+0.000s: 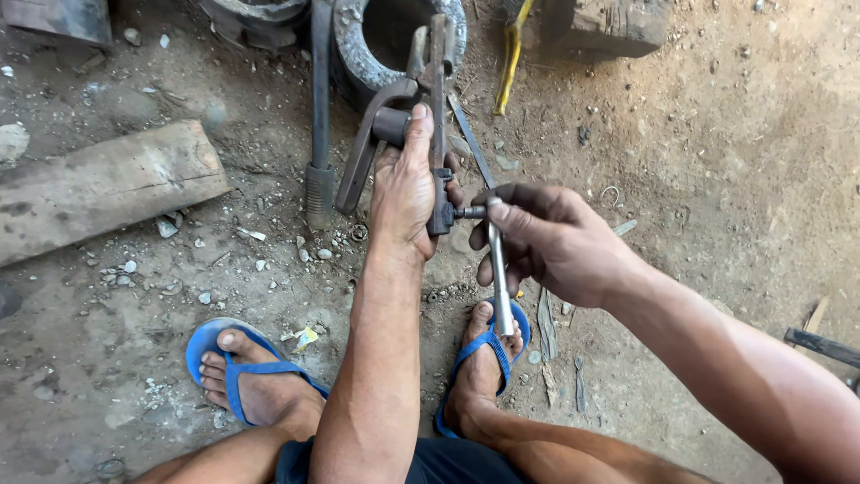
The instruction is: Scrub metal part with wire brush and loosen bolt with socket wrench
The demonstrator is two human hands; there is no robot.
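Note:
My left hand point(405, 184) grips a dark, rusty metal clamp-like tool point(436, 116) held upright over the dirt ground, thumb along its bar. A curved arm of the tool point(363, 157) sweeps down to the left. My right hand point(548, 240) is closed on a shiny metal rod point(500, 287), a wrench-like handle whose top end meets a bolt point(468, 212) on the tool's side. The rod hangs down toward my right foot.
A wooden block point(98, 188) lies left. A heavy metal ring point(394, 31), a long iron bar point(320, 108) and a yellow-handled tool point(511, 54) lie at the back. My feet wear blue sandals point(224, 358). Small stones and metal scraps litter the dirt.

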